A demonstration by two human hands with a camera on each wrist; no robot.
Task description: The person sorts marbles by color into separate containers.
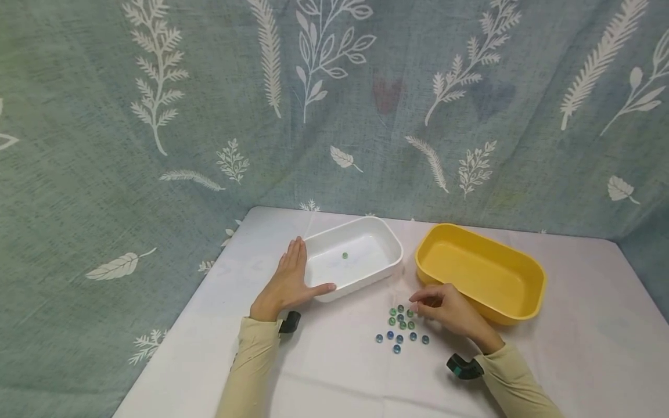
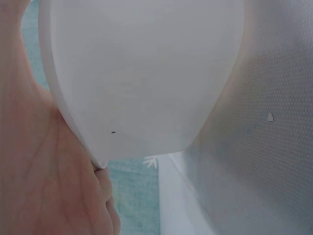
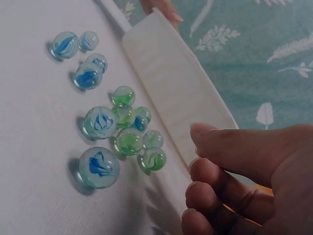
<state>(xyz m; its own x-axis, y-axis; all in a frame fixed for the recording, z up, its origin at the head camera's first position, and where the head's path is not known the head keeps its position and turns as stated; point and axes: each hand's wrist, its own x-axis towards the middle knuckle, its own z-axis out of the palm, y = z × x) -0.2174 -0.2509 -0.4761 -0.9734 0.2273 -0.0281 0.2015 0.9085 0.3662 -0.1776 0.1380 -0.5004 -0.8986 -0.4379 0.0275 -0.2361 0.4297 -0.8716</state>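
The left hand (image 1: 286, 285) lies along the left end of a white container (image 1: 360, 276), its fingers straight and its thumb stretched over the front rim. In the left wrist view its palm rests against the container's wall (image 2: 142, 98). One green marble (image 1: 345, 255) sits inside. The right hand (image 1: 446, 307) hovers at the right edge of a cluster of loose marbles, some green (image 1: 403, 325), some blue (image 1: 396, 349). Its thumb and fingers are loosely bent, and the right wrist view shows no marble between the fingertips (image 3: 199, 169).
A yellow container (image 1: 481, 264), with nothing visible inside, stands just beyond the right hand. Both containers and the marbles are on a white-covered table (image 1: 324, 371). A green-blue patterned cloth (image 1: 334, 104) hangs behind the table's back edge.
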